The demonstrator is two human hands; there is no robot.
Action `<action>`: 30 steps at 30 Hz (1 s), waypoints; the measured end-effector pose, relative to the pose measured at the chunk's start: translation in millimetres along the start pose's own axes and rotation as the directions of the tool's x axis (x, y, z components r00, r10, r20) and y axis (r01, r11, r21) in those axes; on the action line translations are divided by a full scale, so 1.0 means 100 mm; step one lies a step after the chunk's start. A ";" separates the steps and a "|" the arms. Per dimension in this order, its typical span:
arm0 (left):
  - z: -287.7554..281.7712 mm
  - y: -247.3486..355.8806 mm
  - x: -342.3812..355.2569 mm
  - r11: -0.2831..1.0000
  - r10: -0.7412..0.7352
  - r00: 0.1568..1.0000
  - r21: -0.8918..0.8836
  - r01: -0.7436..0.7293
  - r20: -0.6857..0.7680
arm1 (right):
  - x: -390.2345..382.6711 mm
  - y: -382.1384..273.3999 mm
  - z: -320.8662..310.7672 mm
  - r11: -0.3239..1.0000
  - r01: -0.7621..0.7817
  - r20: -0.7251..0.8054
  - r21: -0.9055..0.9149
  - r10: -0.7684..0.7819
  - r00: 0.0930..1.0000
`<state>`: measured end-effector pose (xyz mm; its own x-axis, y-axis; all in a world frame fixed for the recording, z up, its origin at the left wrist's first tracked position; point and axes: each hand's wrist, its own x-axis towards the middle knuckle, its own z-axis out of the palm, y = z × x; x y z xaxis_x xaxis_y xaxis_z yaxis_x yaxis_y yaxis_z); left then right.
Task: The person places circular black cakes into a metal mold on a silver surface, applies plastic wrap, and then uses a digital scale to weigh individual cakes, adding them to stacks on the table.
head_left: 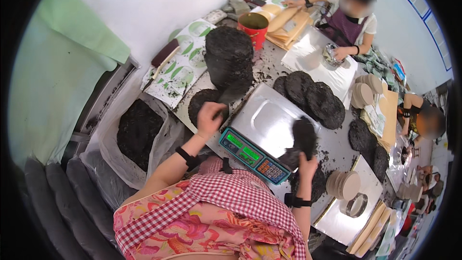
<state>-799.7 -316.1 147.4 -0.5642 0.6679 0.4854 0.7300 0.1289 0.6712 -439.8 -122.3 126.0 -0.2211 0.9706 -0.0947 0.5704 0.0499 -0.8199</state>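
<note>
My left hand [210,120] is closed with curled fingers, blurred, over a dark round cake [199,103] that looks like pressed tea. A smeared dark shape [235,91] lies just beyond its fingers; what they hold is hard to make out. Beside it rises a tall stack of dark cakes [228,50]. At the right front corner of the digital scale [262,120], my right hand [308,166] grips a dark tea cake piece [304,135], tilted up over the bare steel pan. Green digits glow on the scale's panel. Another dark cake [317,185] lies partly behind that hand.
Several dark cakes [313,98] overlap right of the scale. A plastic bag [166,147] of dark material stands at left. Nearby are a red tin [253,28], a brush [165,53], pale discs [344,185] and a metal ring [356,205]. Across the table, a co-worker [344,24] handles a foil-like bundle.
</note>
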 end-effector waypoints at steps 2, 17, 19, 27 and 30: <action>0.25 0.48 0.05 0.961 0.271 0.925 -0.121 -0.247 0.266 | 0.08 0.06 -0.38 0.932 -0.022 -0.143 0.362 0.078 0.987; 0.87 1.65 1.20 0.910 0.390 0.592 -0.393 -0.132 0.705 | 0.01 -1.70 -0.38 0.972 0.216 0.270 -0.097 -0.183 0.945; 0.91 1.51 1.10 0.875 0.299 0.615 -0.466 0.128 0.730 | -0.13 -1.54 -0.10 0.961 0.095 0.227 0.259 -0.156 0.961; 0.74 0.55 1.02 0.763 -0.207 0.808 -0.426 0.486 0.551 | -0.21 -0.61 -0.37 0.588 -0.161 0.140 0.793 0.081 0.987; 1.12 0.38 0.72 0.992 0.030 0.902 -0.126 0.027 0.431 | -0.40 0.08 -0.61 0.247 -0.389 0.297 0.888 0.338 0.893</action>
<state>-769.1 -180.8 144.8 -0.3210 0.9220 0.2166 0.6601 0.0538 0.7492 -377.7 -146.5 157.5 -0.2394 0.8136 -0.5299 -0.4752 -0.5741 -0.6668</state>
